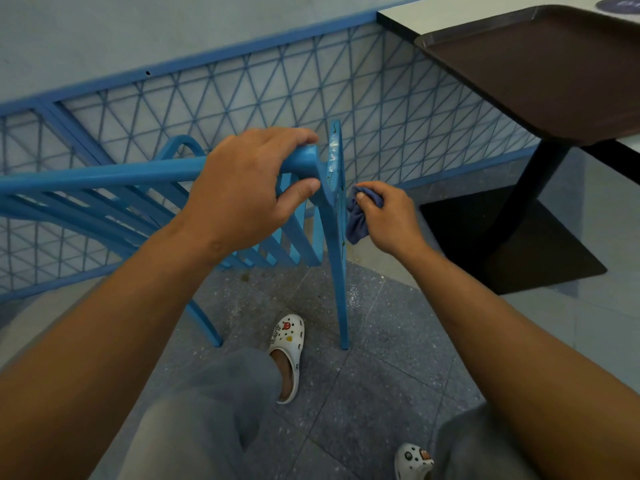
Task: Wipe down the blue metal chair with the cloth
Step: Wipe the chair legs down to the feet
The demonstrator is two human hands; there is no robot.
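Observation:
The blue metal chair [104, 174] stands in front of me, its slatted back and top rail running from the left edge to the middle. My left hand [249, 188] grips the top rail at its right corner. The chair's right rear leg [341, 271] drops straight to the floor and has dark specks on it. My right hand [388, 216] holds a bunched blue-grey cloth [358, 220] pressed against the right side of that leg, just below the corner.
A blue wire-mesh railing [381, 109] runs behind the chair along a pale wall. A table with a brown tray [540, 71] on it overhangs at upper right, on a black post and base [512, 237]. My feet in white clogs [287, 355] stand on the grey speckled floor.

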